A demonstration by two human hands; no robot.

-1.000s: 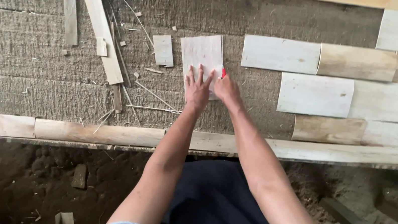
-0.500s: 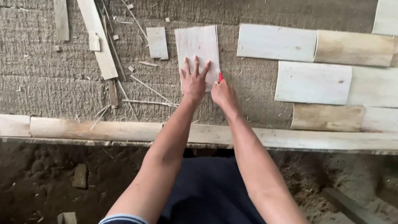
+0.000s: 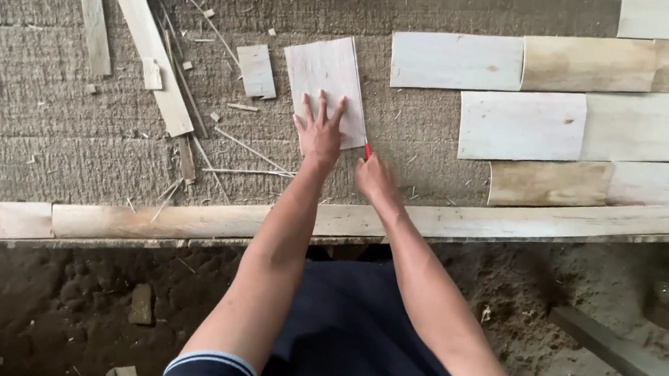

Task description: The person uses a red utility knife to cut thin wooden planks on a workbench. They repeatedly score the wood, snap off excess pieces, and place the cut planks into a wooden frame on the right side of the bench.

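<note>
My left hand [image 3: 320, 129] lies flat with fingers spread on the near half of a pale thin veneer sheet [image 3: 325, 72], pressing it onto the coarse grey-brown matting [image 3: 15, 89]. Just to the right of it, my right hand [image 3: 375, 179] is closed around a small red-handled tool [image 3: 368, 149] whose tip meets the sheet's right edge near its lower corner. What kind of tool it is cannot be made out. A smaller veneer offcut [image 3: 256, 70] lies just left of the sheet.
Several pale and tan veneer pieces [image 3: 521, 124] lie in rows at the right. Long wood strips [image 3: 145, 34] and slivers lie at the left. A wooden rail [image 3: 517, 221] borders the near edge, with a dirt floor [image 3: 40, 296] and a plank [image 3: 636, 365] below.
My left hand has slid further up onto the sheet and spread its fingers. My right hand has drawn back toward me along the sheet's right edge.
</note>
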